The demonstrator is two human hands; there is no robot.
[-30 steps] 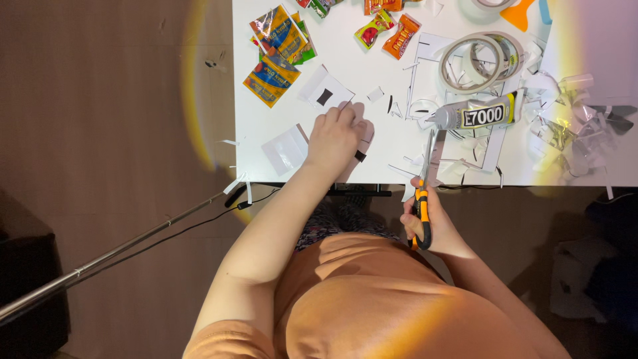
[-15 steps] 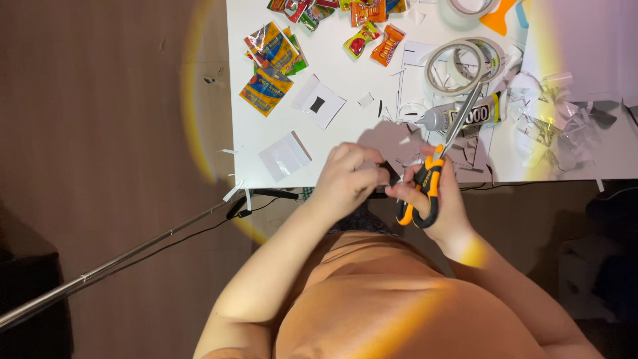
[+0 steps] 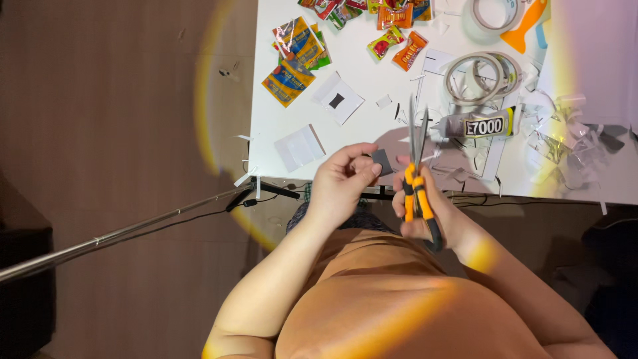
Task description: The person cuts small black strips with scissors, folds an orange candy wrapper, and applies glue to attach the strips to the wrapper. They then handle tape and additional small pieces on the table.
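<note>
My left hand (image 3: 340, 185) pinches a small dark grey square piece (image 3: 381, 161) between thumb and fingers, held just over the near edge of the white table (image 3: 279, 133). My right hand (image 3: 425, 214) grips scissors (image 3: 416, 159) with orange and black handles. Their blades are nearly closed and point away from me, right beside the grey piece. Both hands sit close together in front of my chest.
On the table lie colourful snack packets (image 3: 296, 56), a white card with a black square (image 3: 337, 100), a white square piece (image 3: 300, 147), tape rolls (image 3: 480, 74), a glue tube (image 3: 480, 125), an orange scraper (image 3: 525, 26) and paper scraps (image 3: 565, 139). A metal pole (image 3: 119, 233) crosses the floor at left.
My left hand left the table with the small grey piece and came toward me. My right hand raised the scissors from below the table edge, blades now pointing away beside the piece.
</note>
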